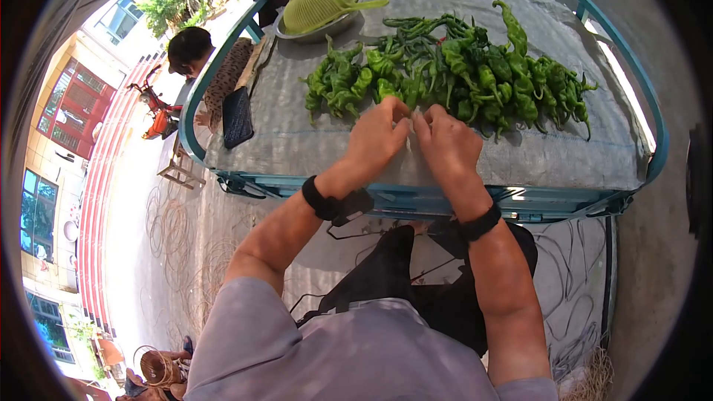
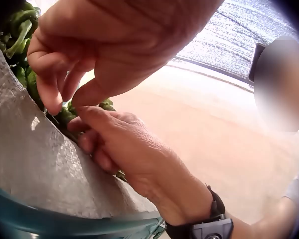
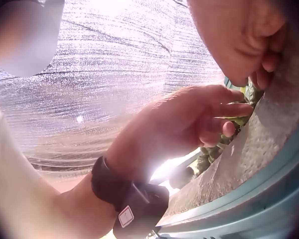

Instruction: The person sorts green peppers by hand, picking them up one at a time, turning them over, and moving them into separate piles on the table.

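Note:
A broad pile of green peppers lies on a grey woven sheet over a cart bed. At the pile's near edge my left hand and right hand come together, thumbs close to each other. In the left wrist view, the left hand arches above with bent fingers, its thumb tip right at the right hand. Seen from the right wrist, the right hand's fingers are partly bent beside green peppers. I cannot tell whether anything sits between the fingertips, which are largely hidden.
A yellow-green strainer rests in a metal bowl behind the pile. A dark phone lies at the left edge. Teal rails bound the cart. Another person is beyond the left rail.

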The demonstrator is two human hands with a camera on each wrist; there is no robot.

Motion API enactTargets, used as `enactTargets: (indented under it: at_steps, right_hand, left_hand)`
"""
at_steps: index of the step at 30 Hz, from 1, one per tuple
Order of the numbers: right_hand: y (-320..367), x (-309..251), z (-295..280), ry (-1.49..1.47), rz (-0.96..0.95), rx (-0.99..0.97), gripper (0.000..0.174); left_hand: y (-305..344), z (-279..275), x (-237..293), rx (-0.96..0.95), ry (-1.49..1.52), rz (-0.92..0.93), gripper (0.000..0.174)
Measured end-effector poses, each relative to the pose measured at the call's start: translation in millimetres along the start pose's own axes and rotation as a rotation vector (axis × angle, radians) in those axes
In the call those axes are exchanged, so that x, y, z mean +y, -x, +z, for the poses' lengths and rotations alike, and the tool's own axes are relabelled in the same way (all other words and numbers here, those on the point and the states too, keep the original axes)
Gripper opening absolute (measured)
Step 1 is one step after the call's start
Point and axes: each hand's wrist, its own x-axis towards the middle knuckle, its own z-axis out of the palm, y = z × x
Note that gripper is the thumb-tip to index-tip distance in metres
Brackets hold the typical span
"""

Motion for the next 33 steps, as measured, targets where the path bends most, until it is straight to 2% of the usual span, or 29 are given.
enactTargets:
  at_steps: [2,5,8,13,16,20,22,26,30,33]
  right_hand:
    - [0.2,-2.4,-2.8,-0.008,-0.020,-0.066,0.027]
    - [0.5,-1.2,6.1,0.034,-0.119,-0.022,0.030]
    - [-2.8,-5.6,7.3,0.026,-0.118,-0.061,0.035]
    - [-8.4,-7.4,11.7,0.061,-0.029,-0.111,0.030]
    - [-10.1,-7.5,12.1,0.021,0.039,-0.085,0.023]
    - [-8.6,-11.6,8.0,-0.158,0.094,-0.021,0.020]
    - [-5.1,-19.8,9.2,-0.262,0.047,0.020,0.020]
    - [1.1,-28.0,24.7,-0.344,-0.168,0.090,0.019]
    - [1.7,-38.0,15.7,-0.304,-0.131,-0.017,0.021]
    - [3.6,-35.6,22.4,-0.242,-0.162,0.004,0.022]
  left_hand:
    - [-2.8,3.8,-9.3,0.030,0.002,0.001,0.024]
    - [-4.1,7.1,-17.4,0.111,0.008,0.037,0.021]
    - [-0.6,6.0,-15.5,0.162,-0.001,0.064,0.019]
    - [1.4,0.5,-13.9,0.275,-0.146,0.206,0.021]
    - [-0.8,-1.1,-14.3,0.252,-0.194,0.166,0.021]
    - [-5.8,6.7,-16.2,0.181,0.079,0.068,0.030]
    - [-8.0,8.5,-7.7,0.213,0.269,0.049,0.037]
    - [-21.5,-2.4,-14.0,0.217,0.360,-0.104,0.045]
    - [-37.4,-26.4,-4.6,0.292,0.443,-0.152,0.048]
    - [-57.5,-32.5,-13.7,0.218,0.376,-0.155,0.051]
